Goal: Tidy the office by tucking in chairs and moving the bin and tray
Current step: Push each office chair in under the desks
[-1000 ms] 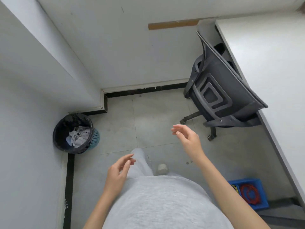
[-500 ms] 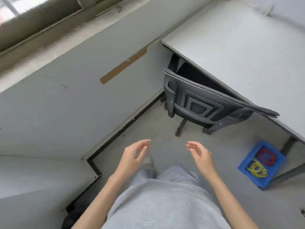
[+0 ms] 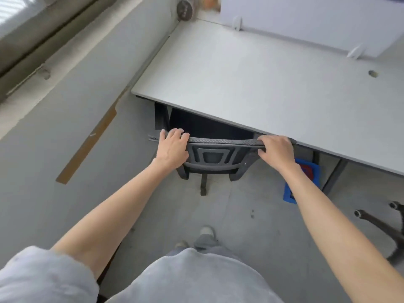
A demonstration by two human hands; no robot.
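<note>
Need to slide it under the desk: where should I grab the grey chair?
Grip the chair by its backrest's top edge, from behind, one hand near each end, as the left hand and right hand do now. That edge is wide, thin and faces you.

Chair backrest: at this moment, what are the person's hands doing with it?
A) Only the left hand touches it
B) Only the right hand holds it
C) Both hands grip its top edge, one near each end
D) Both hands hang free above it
C: the left hand and the right hand each curl over the top edge of the chair backrest, near its opposite ends, with the chair standing at the desk.
</note>
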